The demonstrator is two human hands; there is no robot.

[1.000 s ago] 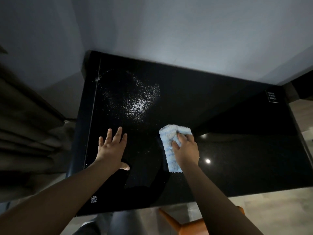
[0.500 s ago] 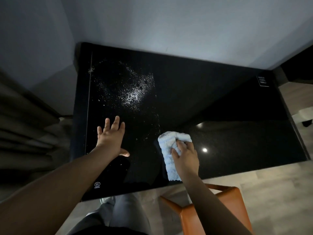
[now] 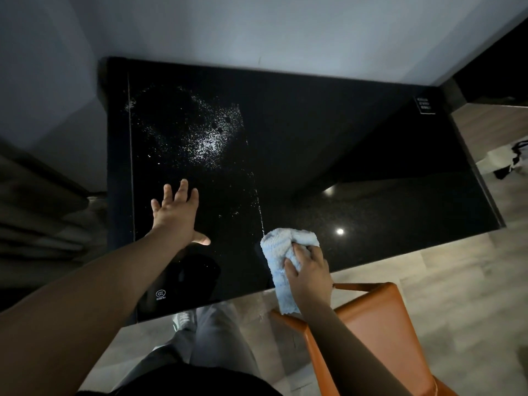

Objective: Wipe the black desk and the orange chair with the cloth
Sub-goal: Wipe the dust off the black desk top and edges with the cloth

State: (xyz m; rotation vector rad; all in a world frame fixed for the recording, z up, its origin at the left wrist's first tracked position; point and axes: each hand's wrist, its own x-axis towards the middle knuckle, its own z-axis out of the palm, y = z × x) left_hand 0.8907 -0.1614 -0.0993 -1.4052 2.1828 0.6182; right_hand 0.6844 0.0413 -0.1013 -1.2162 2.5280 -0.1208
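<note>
A glossy black desk (image 3: 328, 144) fills the middle of the view, set against a pale wall. White specks and droplets (image 3: 200, 132) lie scattered on its far left part, with a thin streak running toward the front edge. My right hand (image 3: 310, 272) grips a light blue cloth (image 3: 281, 252) at the desk's front edge, and the cloth's lower end hangs past that edge. My left hand (image 3: 175, 214) rests flat on the desk to the left, fingers spread. The orange chair (image 3: 380, 332) stands below the desk's front edge at the lower right, partly behind my right forearm.
A wood-look floor (image 3: 457, 281) runs along the desk's front and right side. Dark curtains (image 3: 37, 212) hang at the left. A pale bag with dark straps (image 3: 505, 161) lies on the floor at the far right. My legs and a shoe (image 3: 183, 320) stand under the front edge.
My right hand has dragged the cloth toward me, from the desk's middle to its front edge. The view has tipped down, showing more of the chair. My left hand stays flat.
</note>
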